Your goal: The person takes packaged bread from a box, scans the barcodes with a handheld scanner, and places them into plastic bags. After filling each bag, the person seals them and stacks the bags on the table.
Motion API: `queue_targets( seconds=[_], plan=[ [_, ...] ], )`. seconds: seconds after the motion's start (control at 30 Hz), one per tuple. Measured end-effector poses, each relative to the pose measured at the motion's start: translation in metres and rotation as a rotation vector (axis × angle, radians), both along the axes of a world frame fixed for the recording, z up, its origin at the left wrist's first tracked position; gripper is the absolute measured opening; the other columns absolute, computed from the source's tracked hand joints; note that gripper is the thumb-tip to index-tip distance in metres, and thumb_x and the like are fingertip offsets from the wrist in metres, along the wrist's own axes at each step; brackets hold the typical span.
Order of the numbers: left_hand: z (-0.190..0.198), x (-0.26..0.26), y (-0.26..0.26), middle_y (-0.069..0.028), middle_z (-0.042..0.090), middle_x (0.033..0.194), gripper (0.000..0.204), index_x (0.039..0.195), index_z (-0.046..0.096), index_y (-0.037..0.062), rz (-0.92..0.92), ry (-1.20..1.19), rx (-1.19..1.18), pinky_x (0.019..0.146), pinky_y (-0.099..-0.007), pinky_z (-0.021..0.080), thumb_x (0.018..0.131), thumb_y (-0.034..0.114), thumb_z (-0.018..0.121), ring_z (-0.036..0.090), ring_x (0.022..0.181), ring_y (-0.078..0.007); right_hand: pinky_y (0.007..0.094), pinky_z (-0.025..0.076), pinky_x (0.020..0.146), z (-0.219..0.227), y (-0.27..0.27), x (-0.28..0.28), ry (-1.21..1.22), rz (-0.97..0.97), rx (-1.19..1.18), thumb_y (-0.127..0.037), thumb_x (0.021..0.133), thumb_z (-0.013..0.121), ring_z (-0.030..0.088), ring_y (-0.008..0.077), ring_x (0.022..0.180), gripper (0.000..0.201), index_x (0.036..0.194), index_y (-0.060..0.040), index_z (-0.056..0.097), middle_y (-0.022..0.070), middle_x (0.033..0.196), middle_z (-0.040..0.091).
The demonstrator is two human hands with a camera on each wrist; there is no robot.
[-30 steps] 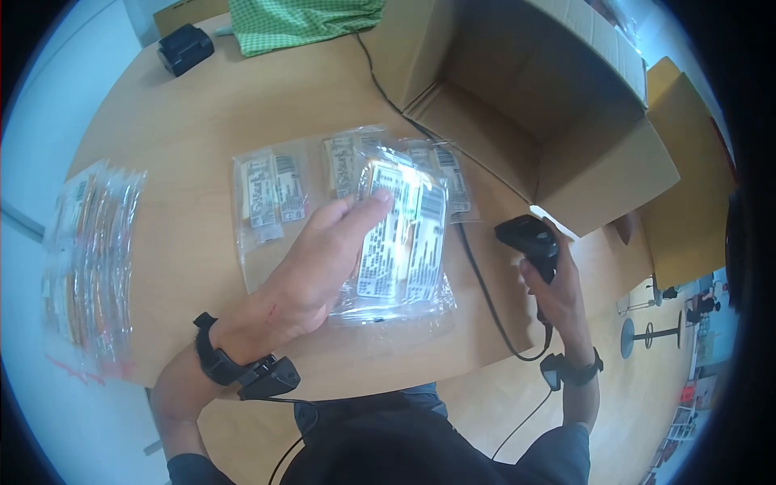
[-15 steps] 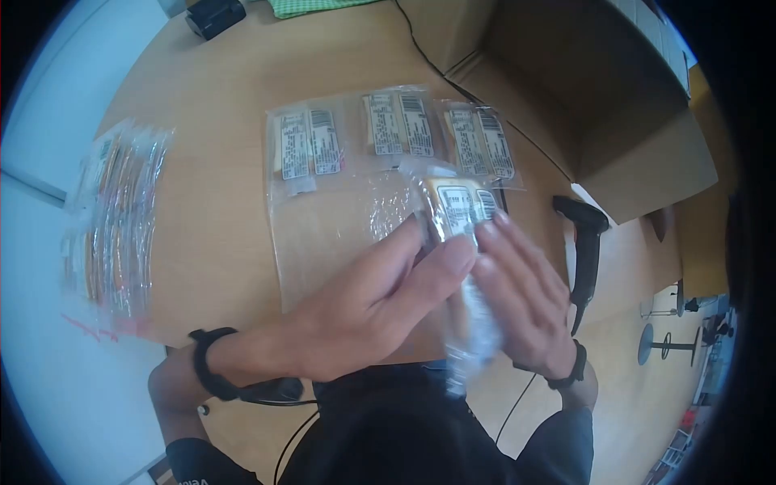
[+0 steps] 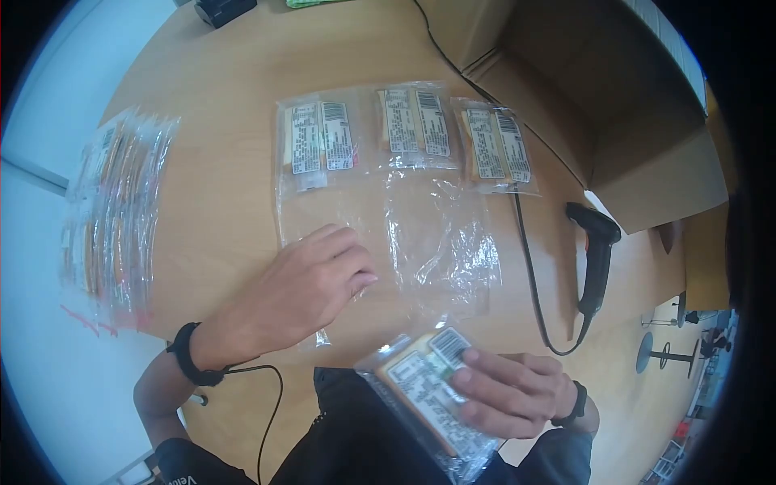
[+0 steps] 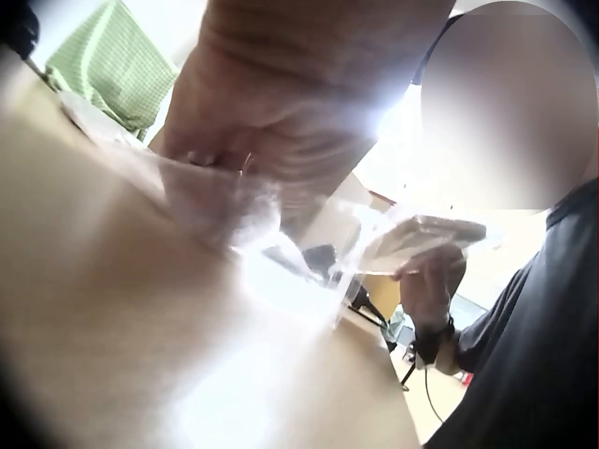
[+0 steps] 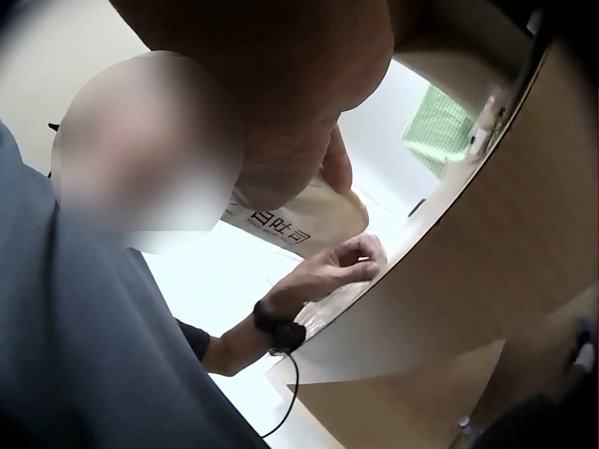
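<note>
My right hand [image 3: 517, 396] grips a clear-wrapped packet of white toast bread [image 3: 416, 380] at the table's front edge, tilted, with its label and barcode facing up. Printed lettering shows on the underside of the bread packet [image 5: 295, 220] in the right wrist view. Fingers bent, my left hand [image 3: 311, 279] pinches a flat clear plastic bag [image 3: 436, 250] near its front side. Film from that bag rises around the fingertips in the left wrist view. Beyond the hands, three labelled bread packets [image 3: 319, 137] lie in a row on the bags.
A black barcode scanner [image 3: 596, 259] lies on the right, its cable running back past the packets. Behind it stands an open cardboard box [image 3: 647, 174]. A stack of filled plastic bags [image 3: 117, 218] is at the left edge. A black device [image 3: 225, 10] sits at the back.
The scanner has gone from my right hand onto the table. The bread packet has passed from my left hand to my right and moved towards my body; my left hand now holds the bag.
</note>
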State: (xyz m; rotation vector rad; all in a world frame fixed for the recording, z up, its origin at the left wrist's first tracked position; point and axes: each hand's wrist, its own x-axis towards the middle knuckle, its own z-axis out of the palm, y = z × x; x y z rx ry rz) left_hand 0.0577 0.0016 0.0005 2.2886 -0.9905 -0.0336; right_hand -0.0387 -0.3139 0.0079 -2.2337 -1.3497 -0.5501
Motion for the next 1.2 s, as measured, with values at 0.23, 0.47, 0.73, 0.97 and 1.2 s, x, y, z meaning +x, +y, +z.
queue_targets(
  seconds=[0.23,0.47,0.73,0.97,1.2],
  plan=[
    [0.019,-0.009,0.001,-0.0109,0.063,0.089,0.012,0.094,0.068,-0.0002,0.048,-0.134,-0.061,0.072,-0.0398,0.051,0.085,0.000,0.075,0.062,0.083,-0.0296,0.0346,0.054,0.086,-0.002,0.038,0.034,-0.062,-0.101,-0.383,-0.021,0.092,0.073,0.070,0.0329,0.110,0.056,0.144,-0.0079,0.055,0.0179,0.134,0.067],
    [0.014,-0.012,0.002,-0.0113,0.062,0.092,0.018,0.099,0.067,-0.0006,-0.006,-0.165,-0.025,0.073,-0.0396,0.052,0.083,0.001,0.076,0.062,0.084,-0.0296,0.0439,0.053,0.104,-0.023,0.044,0.034,0.288,-0.116,-0.245,-0.024,0.094,0.073,0.054,0.0427,0.135,0.060,0.146,-0.0002,0.054,0.0251,0.159,0.042],
    [0.010,-0.016,-0.002,-0.0126,0.062,0.096,0.021,0.102,0.067,-0.0019,-0.011,-0.230,-0.005,0.075,-0.0395,0.054,0.083,0.001,0.075,0.063,0.088,-0.0293,0.0372,0.056,0.100,-0.026,0.080,0.053,0.262,-0.088,-0.353,-0.003,0.089,0.062,0.036,0.0441,0.151,0.053,0.141,0.0028,0.056,0.0257,0.162,0.037],
    [0.019,-0.021,-0.002,-0.0141,0.061,0.101,0.020,0.101,0.067,-0.0023,-0.037,-0.223,0.029,0.079,-0.0401,0.054,0.084,0.003,0.075,0.063,0.091,-0.0313,0.0352,0.061,0.089,-0.034,0.092,0.061,0.292,-0.081,-0.288,-0.002,0.087,0.061,0.028,0.0439,0.155,0.057,0.144,0.0039,0.053,0.0263,0.166,0.030],
    [0.016,-0.036,0.005,-0.0248,0.037,0.161,0.077,0.154,0.044,0.0052,0.052,-0.064,0.192,0.119,-0.0600,0.031,0.093,0.044,0.070,0.033,0.149,-0.0499,0.0306,0.060,0.074,0.007,0.056,0.025,-0.015,-0.057,-0.015,-0.017,0.087,0.074,0.075,0.0263,0.104,0.027,0.107,0.0019,0.071,0.0161,0.110,0.074]
  ],
)
